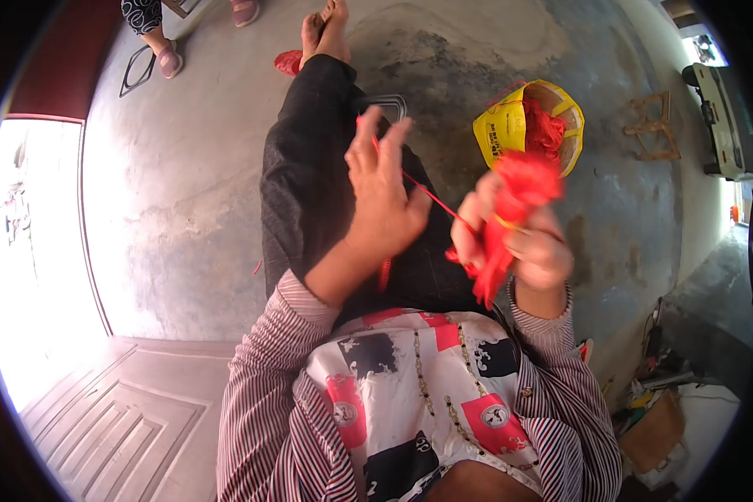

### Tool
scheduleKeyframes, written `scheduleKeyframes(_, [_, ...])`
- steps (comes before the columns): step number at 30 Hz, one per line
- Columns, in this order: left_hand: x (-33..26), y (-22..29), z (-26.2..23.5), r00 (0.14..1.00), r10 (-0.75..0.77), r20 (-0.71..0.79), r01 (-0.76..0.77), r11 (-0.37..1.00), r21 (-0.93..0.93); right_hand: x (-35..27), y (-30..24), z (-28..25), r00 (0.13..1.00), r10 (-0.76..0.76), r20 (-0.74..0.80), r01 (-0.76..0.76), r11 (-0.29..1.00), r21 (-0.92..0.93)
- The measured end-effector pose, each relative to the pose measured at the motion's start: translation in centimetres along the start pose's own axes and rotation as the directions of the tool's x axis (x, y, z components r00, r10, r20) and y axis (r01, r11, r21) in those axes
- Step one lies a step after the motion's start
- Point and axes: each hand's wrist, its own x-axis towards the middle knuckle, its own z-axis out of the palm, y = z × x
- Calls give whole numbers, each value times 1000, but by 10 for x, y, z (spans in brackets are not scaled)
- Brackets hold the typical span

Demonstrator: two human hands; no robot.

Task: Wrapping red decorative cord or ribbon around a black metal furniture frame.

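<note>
Red fluffy thread bundle [517, 209] sits bunched in the right hand [523, 238], whose fingers are curled tight around it above the lap, a yellow band crossing it near the knuckles. A thin red strand [431, 197] runs taut from that bundle to the left hand [382, 194], which is raised with fingers spread and loosely bent; how the strand is caught there is hard to make out. Below both lies the dark trouser leg [309, 167], stretched out over the grey concrete floor [184, 184]. Just beyond the right hand stands a yellow plastic bag [502, 125] with more red thread inside. Farther off, another person's sandalled foot [169, 60] is cut off by the rim.
</note>
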Motion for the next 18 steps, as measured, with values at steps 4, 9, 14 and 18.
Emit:
scheduleKeyframes(4, [12, 3, -20, 935, -268, 234, 353, 770, -531, 6, -21, -4, 995, -92, 41, 95, 992, -82])
scheduleKeyframes(9, [34, -56, 0, 851, -496, 176, 505, 675, -538, 53, 43, -64, 978, -210, -15, -51, -168, -985])
scheduleKeyframes(14, [34, -74, 6, 868, -485, 110, 497, 847, -189, 75, 97, -61, 960, -257, -115, -45, 266, -963])
scheduleKeyframes(18, [37, -37, -25, 920, -389, -58, 352, 880, -320, 66, 80, -47, 841, -536, -77, 146, 362, -921])
